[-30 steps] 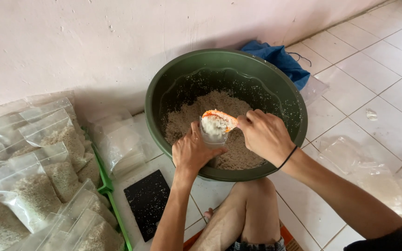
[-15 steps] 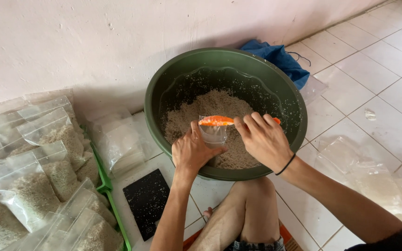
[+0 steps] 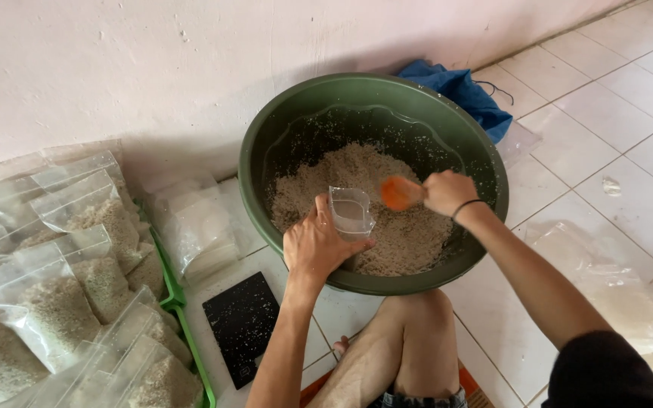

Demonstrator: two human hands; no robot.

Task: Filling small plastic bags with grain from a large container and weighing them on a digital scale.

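A large green basin point(image 3: 266, 151) on the tiled floor holds a heap of pale rice point(image 3: 410, 234). My left hand point(image 3: 315, 245) holds a small clear plastic bag point(image 3: 351, 211) upright and open over the rice, at the basin's near side. My right hand point(image 3: 447, 193) grips an orange scoop point(image 3: 400, 193), whose bowl hangs just right of the bag's mouth, above the rice. A black band circles my right wrist. My bare knee point(image 3: 410, 332) sits just below the basin.
Several filled clear bags of rice point(image 3: 62, 302) are piled at the left on a green tray point(image 3: 183, 332). A stack of empty clear bags point(image 3: 194, 227) and a black flat scale point(image 3: 243, 325) lie left of the basin. A blue cloth point(image 3: 462, 91) lies behind it; more plastic sheets point(image 3: 629, 295) lie at the right.
My right hand has drawn the orange scoop away from the bag's mouth to the right. The bag now stands open and upright in my left hand.
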